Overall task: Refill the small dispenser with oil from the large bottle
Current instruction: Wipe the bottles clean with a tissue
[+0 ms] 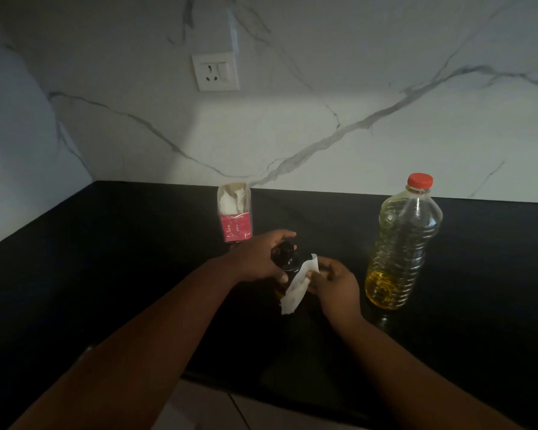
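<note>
- Glossy black counter (pixel 106 274) runs along a white marble-look wall (pixel 323 103) veined in grey, with a white socket plate (pixel 215 72) set in it.
- Left hand (pixel 258 259) wraps its fingers around the small dispenser (pixel 288 263), a dark bottle with a black pump top, standing mid-counter.
- Right hand (pixel 333 283) pinches a crumpled white tissue (pixel 297 287) against the dispenser's side.
- Large bottle (pixel 401 246), clear ribbed plastic with a red cap, stands to the right, well apart; yellow oil fills only its bottom part.
- Red tissue pack (pixel 235 217), torn open on top, stands behind the dispenser.
</note>
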Available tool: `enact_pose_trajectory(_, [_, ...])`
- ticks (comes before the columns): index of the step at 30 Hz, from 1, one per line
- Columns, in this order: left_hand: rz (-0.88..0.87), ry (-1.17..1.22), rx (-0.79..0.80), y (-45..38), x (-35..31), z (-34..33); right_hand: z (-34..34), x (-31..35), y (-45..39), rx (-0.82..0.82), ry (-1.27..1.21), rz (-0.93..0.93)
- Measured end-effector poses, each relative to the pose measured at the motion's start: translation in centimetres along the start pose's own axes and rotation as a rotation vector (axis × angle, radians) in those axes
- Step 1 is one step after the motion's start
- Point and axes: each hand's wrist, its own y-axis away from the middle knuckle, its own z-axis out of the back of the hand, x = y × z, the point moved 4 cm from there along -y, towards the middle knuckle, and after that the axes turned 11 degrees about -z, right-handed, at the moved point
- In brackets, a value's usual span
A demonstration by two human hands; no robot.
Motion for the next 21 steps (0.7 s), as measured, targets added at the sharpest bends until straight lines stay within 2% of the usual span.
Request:
enact_pose_trajectory(2, [0.001,-0.006,-0.010,0.0,-0.1,0.0,0.2,0.5,0.2,-0.070,-0.070,-0.007])
enact_pose_trajectory(4, [0.003,-0.005,-0.017,0.1,-0.1,0.0,-0.3,1.1,0.7,-0.055,-0.066,0.007])
enact_pose_trajectory(10, [-0.010,0.010,-0.013,0.2,-0.1,-0.1,-3.1,0.0,3.5,0.354,-0.133,0.009])
enact_pose_trajectory(16, [-0.061,-0.034,-0.006,0.1,-0.7,-0.1,-3.2,1.8,2.5,0.499,-0.213,-0.117])
enact_pose_trajectory(18, [-0.106,-0.115,-0.007,0.1,-1.1,-0.1,-3.0,2.9,2.4,0.491,-0.206,-0.073])
enact_pose_trajectory(21, [-0.068,-0.385,0.004,0.4,-1.5,0.6,-2.6,2.9,2.4,0.506,-0.179,-0.051])
